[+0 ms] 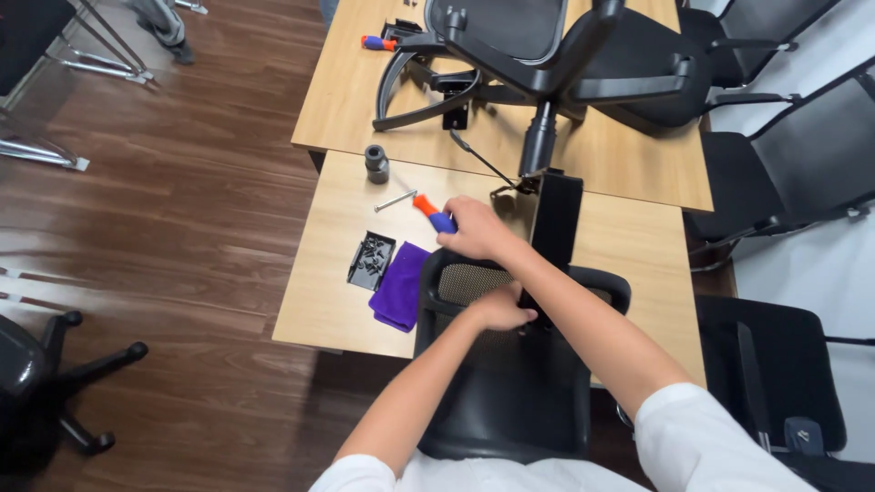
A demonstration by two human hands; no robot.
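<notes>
Head view: looks down on a wooden counter (337, 301) and two bare arms.
Right hand (476, 228): grip closed round a screwdriver (434, 216) with an orange and blue handle; its tip is hidden.
Left hand (499, 308): fingers curled on the black mesh chair back (510, 364); what lies under the palm cannot be made out.
Chair back: overhangs the near counter edge, lower part cut off by the arms.
Nearby: purple cloth (401, 287), black tray of small screws (371, 261), loose bolt (395, 201), dark cylinder (376, 164).
Far counter: upturned chair base (547, 64), partly cropped.
</notes>
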